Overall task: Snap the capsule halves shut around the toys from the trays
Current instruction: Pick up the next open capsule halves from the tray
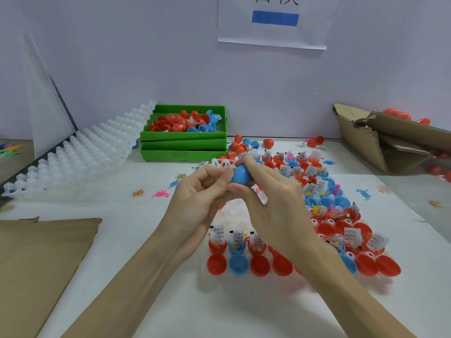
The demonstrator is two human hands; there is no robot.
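Starting at the far left, a stack of clear moulded trays (80, 152) leans along the table edge, its cups holding nothing that I can see, and a sheet of brown cardboard (41, 259) lies flat nearer the camera. Next across, the stacked green trays (183, 146) — the top one carries a heap of red and blue capsule pieces with a packet or two among them. Now the middle: the left hand (195, 198) has its fingers curled in against one end of the blue capsule (241, 175), the right hand (268, 198) wraps it from the other side with thumb and fingers closed around it, and it is held up in the air above the table, between the two hands. I judge this to be the closing step itself; whether the halves have clicked home I cannot tell, the seam being hidden by fingers. What it calls for next is a firm squeeze straight along the capsule's axis, then setting it down with the finished ones. Below and to the right, the clear tray on the table (234, 213) holds rows of open red and blue halves (260, 265), many with small packets of toys (352, 236) standing in them — plenty left. Far right, a torn cardboard box (380, 142) shows red capsules behind it.
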